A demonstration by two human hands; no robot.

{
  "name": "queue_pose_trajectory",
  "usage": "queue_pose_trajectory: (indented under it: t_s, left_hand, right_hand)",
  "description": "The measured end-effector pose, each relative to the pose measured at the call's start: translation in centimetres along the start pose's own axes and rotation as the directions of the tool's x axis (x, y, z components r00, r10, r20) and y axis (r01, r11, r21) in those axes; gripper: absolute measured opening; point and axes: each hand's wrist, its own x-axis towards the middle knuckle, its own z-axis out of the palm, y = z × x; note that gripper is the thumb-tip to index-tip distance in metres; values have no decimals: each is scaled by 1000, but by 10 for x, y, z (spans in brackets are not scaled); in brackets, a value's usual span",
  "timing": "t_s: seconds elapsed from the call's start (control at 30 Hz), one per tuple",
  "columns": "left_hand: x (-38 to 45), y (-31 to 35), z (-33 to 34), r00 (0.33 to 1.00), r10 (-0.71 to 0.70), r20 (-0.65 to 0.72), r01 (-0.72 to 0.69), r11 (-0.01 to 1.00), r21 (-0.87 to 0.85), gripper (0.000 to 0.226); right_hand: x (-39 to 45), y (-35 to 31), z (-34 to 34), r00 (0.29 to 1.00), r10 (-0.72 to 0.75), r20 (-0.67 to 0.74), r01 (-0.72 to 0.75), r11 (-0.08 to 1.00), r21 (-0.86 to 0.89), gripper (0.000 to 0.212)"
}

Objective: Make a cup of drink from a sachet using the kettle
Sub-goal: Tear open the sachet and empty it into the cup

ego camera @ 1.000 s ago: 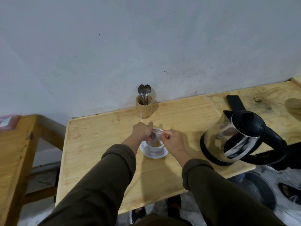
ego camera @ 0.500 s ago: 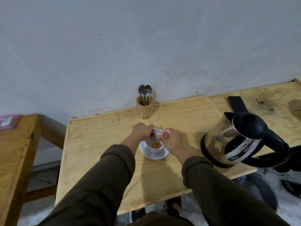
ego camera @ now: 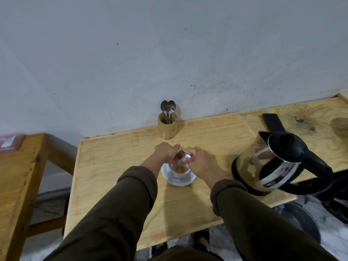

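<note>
A small white cup (ego camera: 180, 172) stands on a white saucer (ego camera: 170, 178) in the middle of the wooden table (ego camera: 116, 162). Orange powder lies in the cup's bottom. Just above the cup, my left hand (ego camera: 165, 152) and my right hand (ego camera: 197, 161) both pinch a small silvery sachet (ego camera: 183, 156), which is tilted over the cup. A kettle (ego camera: 278, 162) with a glass-and-steel body, black lid and black handle sits on its base to the right, about a hand's width from my right hand.
A wooden holder (ego camera: 167, 126) with spoons (ego camera: 168, 108) stands by the wall behind the cup. A dark flat object (ego camera: 272, 121) lies behind the kettle. A second wooden table (ego camera: 17, 178) is at the left. A dark basin (ego camera: 301, 221) sits on the floor, lower right.
Both hands stay over the cup with the sachet. More orange powder shows in the cup than a second ago. The kettle and the spoon holder have not moved.
</note>
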Motion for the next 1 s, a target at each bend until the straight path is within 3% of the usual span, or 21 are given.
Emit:
queue_pose_trajectory:
  t_s: [0.1,0.2,0.33,0.4,0.5,0.57,0.63,0.8,0.9,1.0]
  left_hand:
    - [-3,-1,-2,1000,3,14,-3,1000,-25,54]
    - [-4,-2,-4,1000,-10,27,12,998,-60,52]
    - [-8,0,-9,998,-14,60,17,999,-38,30]
    - [-9,-2,-13,997,-4,75,10,996,-84,25]
    - [-10,-7,-18,997,34,70,-7,938,-348,24]
    - [-11,-12,-21,998,61,23,-43,881,-471,23]
    - [-11,-17,-23,996,73,-50,-88,843,-530,21]
    - [-19,-32,-34,972,47,-228,-176,790,-587,11]
    - [-27,-48,-43,949,27,-313,-193,836,-514,11]
    - [-33,-70,-47,921,9,-389,-182,893,-411,16]
  right_hand:
    - [-1,-1,-1,999,-41,1,41,999,-36,18]
    - [0,3,1,998,-62,0,62,997,-45,18]
    - [-1,5,-1,998,-66,-12,66,998,-16,15]
    - [-5,3,-6,996,-77,-52,79,996,29,34]
    - [-11,-3,-14,983,-105,-153,111,993,30,71]
    - [-14,-9,-15,973,-93,-210,108,992,63,72]
    - [-14,-18,-11,967,-97,-237,132,982,138,58]
    - [-19,-51,10,987,-64,-148,103,957,273,27]
    - [-23,-72,24,992,-62,-106,84,972,218,28]
    - [-27,-84,42,996,-81,-37,83,995,59,29]
